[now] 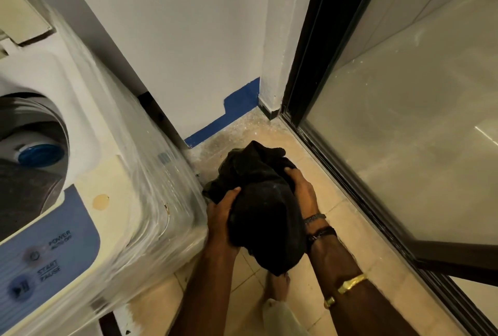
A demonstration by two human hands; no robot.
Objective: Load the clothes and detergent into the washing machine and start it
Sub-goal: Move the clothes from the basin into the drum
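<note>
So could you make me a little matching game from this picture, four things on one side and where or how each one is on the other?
Things:
1. black clothing bundle
2. washing machine lid
3. blue cap
4. gold bangle

Place or state:
A. raised, leaving the drum uncovered
B. on the right forearm
C. held in both hands above the floor
D. inside the drum

The left hand and right hand both have a grip on the bundle.

Pairs: 1-C, 2-A, 3-D, 4-B
</note>
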